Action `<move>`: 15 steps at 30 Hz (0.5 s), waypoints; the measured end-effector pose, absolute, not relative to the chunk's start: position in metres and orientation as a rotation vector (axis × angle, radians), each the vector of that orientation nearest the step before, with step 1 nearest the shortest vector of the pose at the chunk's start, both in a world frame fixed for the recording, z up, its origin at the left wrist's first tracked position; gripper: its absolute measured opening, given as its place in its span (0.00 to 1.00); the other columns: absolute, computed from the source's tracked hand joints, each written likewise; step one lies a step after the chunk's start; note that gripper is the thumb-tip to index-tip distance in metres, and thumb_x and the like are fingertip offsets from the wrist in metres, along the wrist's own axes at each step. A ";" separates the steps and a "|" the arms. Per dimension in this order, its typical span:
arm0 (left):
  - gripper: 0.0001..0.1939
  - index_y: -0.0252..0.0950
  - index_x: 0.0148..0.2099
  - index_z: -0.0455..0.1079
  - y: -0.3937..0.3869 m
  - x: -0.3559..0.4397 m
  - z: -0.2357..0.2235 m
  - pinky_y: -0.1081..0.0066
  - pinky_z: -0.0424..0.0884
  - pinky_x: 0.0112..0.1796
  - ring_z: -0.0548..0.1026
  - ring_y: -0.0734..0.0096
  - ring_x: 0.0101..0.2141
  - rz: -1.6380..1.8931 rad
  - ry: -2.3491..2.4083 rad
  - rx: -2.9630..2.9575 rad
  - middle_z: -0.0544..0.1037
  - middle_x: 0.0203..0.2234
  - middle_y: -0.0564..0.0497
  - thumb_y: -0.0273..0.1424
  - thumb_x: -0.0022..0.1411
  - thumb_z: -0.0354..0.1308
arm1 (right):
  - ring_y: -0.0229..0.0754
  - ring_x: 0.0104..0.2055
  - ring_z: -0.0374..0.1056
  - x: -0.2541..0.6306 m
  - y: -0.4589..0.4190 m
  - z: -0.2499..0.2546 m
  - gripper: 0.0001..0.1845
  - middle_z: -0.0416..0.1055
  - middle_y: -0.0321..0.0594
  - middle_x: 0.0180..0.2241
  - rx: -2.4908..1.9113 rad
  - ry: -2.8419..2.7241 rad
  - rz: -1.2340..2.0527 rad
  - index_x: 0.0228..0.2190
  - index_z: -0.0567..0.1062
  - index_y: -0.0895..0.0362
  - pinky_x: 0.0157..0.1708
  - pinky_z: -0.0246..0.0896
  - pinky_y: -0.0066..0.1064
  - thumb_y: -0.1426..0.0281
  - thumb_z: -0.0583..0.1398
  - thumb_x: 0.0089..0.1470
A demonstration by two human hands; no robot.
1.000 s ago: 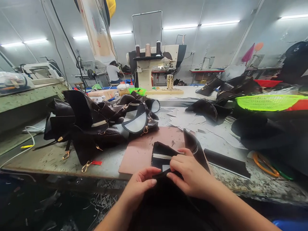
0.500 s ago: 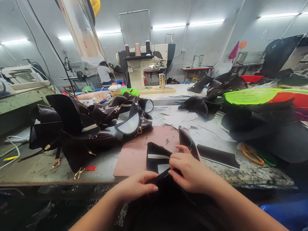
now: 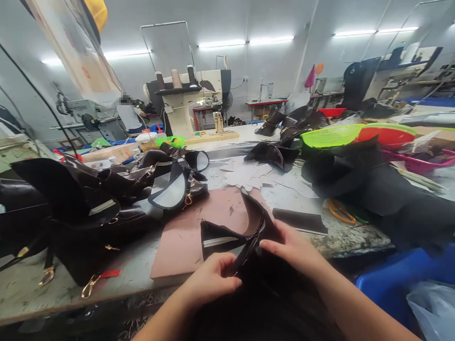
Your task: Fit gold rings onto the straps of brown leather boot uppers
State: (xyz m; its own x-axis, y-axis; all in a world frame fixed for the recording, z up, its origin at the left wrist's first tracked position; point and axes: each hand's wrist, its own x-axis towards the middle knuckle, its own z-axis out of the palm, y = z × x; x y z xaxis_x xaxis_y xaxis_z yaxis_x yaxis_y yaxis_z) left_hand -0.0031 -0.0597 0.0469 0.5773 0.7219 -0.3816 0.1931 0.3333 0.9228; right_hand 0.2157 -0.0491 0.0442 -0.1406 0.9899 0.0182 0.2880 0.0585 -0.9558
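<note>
Both my hands grip a dark brown leather bag piece (image 3: 227,233) at the near edge of the workbench. My left hand (image 3: 210,279) pinches its lower edge with closed fingers. My right hand (image 3: 291,246) holds the right side, fingers curled over the leather. The piece shows a pale strip on its inner face and rests partly on a pink cutting mat (image 3: 199,222).
A heap of dark leather bag parts (image 3: 88,203) with brass clips fills the left of the bench. Paper scraps (image 3: 256,175), orange scissors (image 3: 339,211), black material (image 3: 377,189) and a green basket (image 3: 334,135) lie right. A sewing machine (image 3: 188,102) stands behind. A blue bin (image 3: 398,284) is at the lower right.
The view has swung right, shifting everything leftward. My hands have turned and lifted the leather piece a little, so its curved flap now stands up.
</note>
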 end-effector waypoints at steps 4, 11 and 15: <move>0.16 0.32 0.32 0.69 -0.057 0.010 0.048 0.75 0.60 0.29 0.66 0.75 0.25 0.431 0.958 1.171 0.70 0.23 0.55 0.37 0.42 0.65 | 0.52 0.48 0.65 0.210 -0.054 0.045 0.23 0.71 0.47 0.43 -1.070 -1.481 1.309 0.42 0.70 0.57 0.49 0.58 0.43 0.58 0.61 0.46; 0.21 0.33 0.21 0.62 -0.063 0.025 0.043 0.77 0.54 0.23 0.59 0.79 0.20 0.565 1.093 1.198 0.63 0.15 0.59 0.44 0.37 0.66 | 0.48 0.42 0.68 0.216 -0.058 0.034 0.23 0.73 0.42 0.36 -0.882 -1.250 1.523 0.42 0.71 0.57 0.47 0.60 0.42 0.62 0.65 0.43; 0.18 0.32 0.30 0.69 -0.062 0.029 0.045 0.75 0.61 0.30 0.66 0.75 0.26 0.550 0.984 1.175 0.71 0.23 0.55 0.39 0.40 0.68 | 0.47 0.41 0.68 0.215 -0.061 0.031 0.25 0.73 0.40 0.36 -0.819 -1.162 1.614 0.44 0.70 0.54 0.47 0.60 0.42 0.63 0.65 0.42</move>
State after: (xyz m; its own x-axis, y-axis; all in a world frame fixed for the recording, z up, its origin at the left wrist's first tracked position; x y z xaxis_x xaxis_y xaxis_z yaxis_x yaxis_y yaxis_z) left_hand 0.0291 -0.0617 0.0446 0.4931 0.7984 -0.3455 0.1244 0.3284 0.9363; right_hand 0.2153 -0.0607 0.0312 -0.3233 0.9462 0.0098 -0.3092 -0.0958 -0.9462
